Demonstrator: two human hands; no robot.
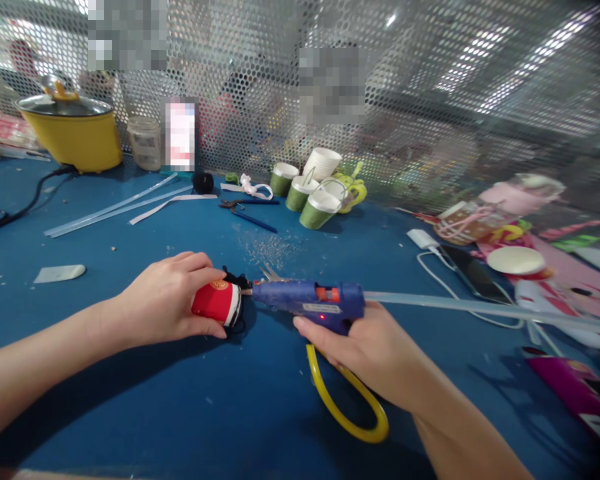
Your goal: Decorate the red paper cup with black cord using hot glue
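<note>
My left hand (pixel 173 297) is wrapped round a small red paper cup (pixel 215 303) lying on its side, with a gold mark and a white rim facing right. Black yarn (pixel 237 277) trails around that rim. In my right hand (pixel 375 350) is a blue hot glue gun (pixel 305 301), its red light lit and a long clear glue stick (pixel 430 302) sticking out the back. The nozzle points left and meets or nearly meets the cup's rim. Under the gun, yellow-handled scissors (pixel 375 427) lie partly hidden, with blade tips showing beyond it.
Several green-wrapped paper cups (pixel 317 210) stand at the back, beside blue-handled pliers (pixel 250 217). A yellow electric pot (pixel 75 133), a jar (pixel 145 143) and spare glue sticks (pixel 105 210) are left. To the right lie a phone (pixel 473 273) with a cable and mixed craft pieces.
</note>
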